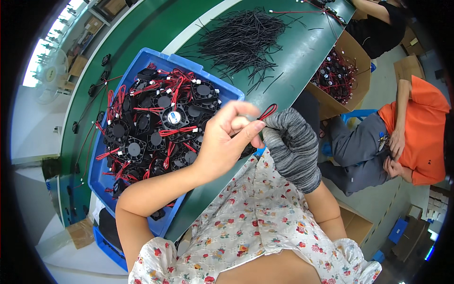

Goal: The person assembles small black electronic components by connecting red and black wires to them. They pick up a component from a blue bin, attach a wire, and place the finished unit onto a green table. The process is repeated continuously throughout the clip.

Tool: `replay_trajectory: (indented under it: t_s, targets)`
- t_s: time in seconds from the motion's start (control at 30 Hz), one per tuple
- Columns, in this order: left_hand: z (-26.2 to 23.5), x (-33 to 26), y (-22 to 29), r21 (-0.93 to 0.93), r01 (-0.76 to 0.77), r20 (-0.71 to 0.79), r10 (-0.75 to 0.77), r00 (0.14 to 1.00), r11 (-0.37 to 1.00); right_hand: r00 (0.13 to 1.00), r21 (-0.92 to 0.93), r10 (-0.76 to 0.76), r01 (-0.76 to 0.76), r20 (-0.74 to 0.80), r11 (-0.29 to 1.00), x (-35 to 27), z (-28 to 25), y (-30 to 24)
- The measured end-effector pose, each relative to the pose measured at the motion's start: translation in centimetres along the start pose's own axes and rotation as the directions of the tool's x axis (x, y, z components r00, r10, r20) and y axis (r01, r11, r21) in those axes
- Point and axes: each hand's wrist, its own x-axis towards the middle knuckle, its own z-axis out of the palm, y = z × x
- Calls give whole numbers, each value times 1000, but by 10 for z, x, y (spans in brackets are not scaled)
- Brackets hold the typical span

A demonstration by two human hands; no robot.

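My left hand (222,142) is closed, thumb and fingertips pinching a looped red and black wire (269,110) in front of my chest. Against those fingertips bends my right hand (288,137), wrapped in a grey striped knitted covering; its fingers are hidden, so their grip does not show. Below the left fingers, a dark part (247,150) is mostly covered. Just left of my left hand stands a blue bin (94,175), heaped with small black cooling fans (135,149) that have bundled red and black leads with white plugs.
On the green table (302,57) lies a pile of thin black tubes (243,40). Fans on wires line the green strip (118,45) beyond the bin. At right, a cardboard box (362,61) holds more fans, and a person in orange (416,132) sits nearby. Another person's arm shows at top right.
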Motion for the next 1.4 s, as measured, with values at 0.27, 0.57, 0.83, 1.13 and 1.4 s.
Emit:
replay_trajectory:
  t_s: [0.27,0.57,0.83,1.13,1.4]
  targets:
    - [-2,1,3,41,-45,65,42,997,998,998,199,33,-23,-46,980,-2,1,6]
    - [-5,0,13,318,-274,246,200,948,908,891,682,288,-453,350,574,-3,-23,21]
    - [-6,-2,5,303,-408,339,303,891,861,791,517,354,-600,499,611,-24,-26,38]
    - [-8,1,1,202,-425,394,324,860,882,843,417,362,-518,398,747,-22,-27,27]
    - [-7,-4,3,26,115,279,-118,953,993,965,-133,84,-52,250,990,-4,-16,4]
